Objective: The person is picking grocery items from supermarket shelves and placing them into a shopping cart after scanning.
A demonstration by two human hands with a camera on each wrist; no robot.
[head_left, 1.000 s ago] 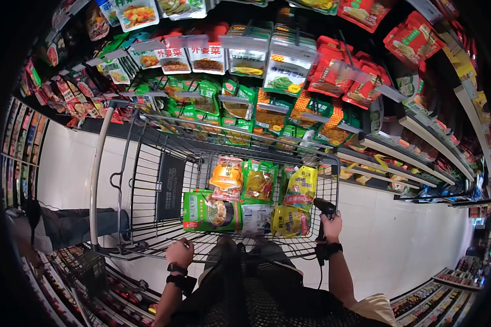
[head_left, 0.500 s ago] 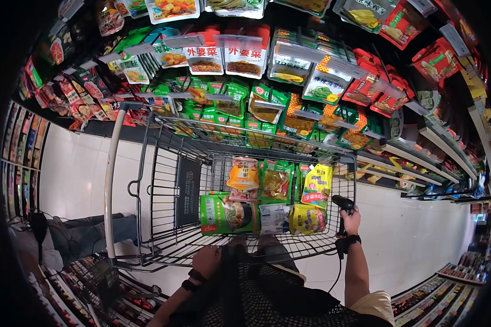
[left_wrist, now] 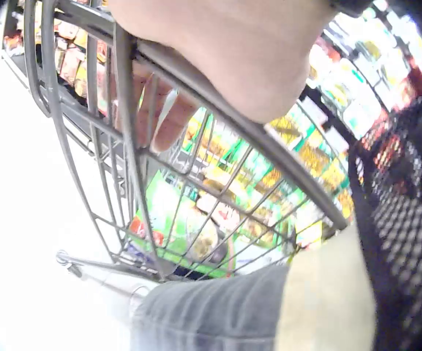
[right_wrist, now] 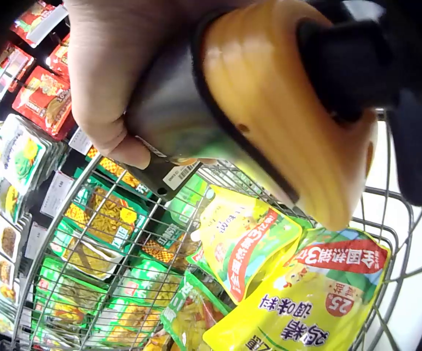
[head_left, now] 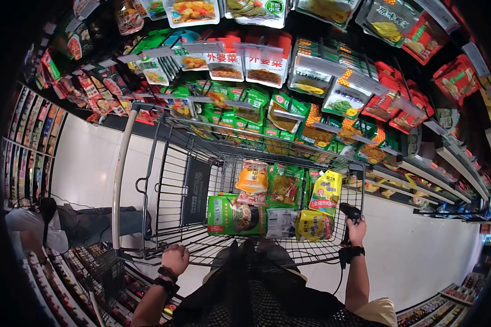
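Observation:
A wire shopping cart (head_left: 169, 180) stands before me, holding several food packets: a green box (head_left: 232, 215), yellow pouches (head_left: 315, 224) and an orange packet (head_left: 252, 179). My left hand (head_left: 175, 258) grips the cart's near rim, its fingers curled over the wire (left_wrist: 159, 102). My right hand (head_left: 357, 231) holds a handheld barcode scanner (head_left: 350, 212) upright at the cart's right corner. In the right wrist view the scanner's orange and black body (right_wrist: 269, 124) fills the frame above the yellow pouches (right_wrist: 306, 292).
Shelves of hanging snack and sauce packets (head_left: 267, 76) rise right behind the cart. A white tiled aisle floor (head_left: 420, 250) runs to the right and left. Another person (head_left: 65, 223) lies or crouches at the left. Low shelves (head_left: 103, 278) stand beside my left arm.
The cart and view have shifted slightly right and down. My left hand, half hidden half a second ago, shows again gripping the cart's rim. The right hand keeps the scanner.

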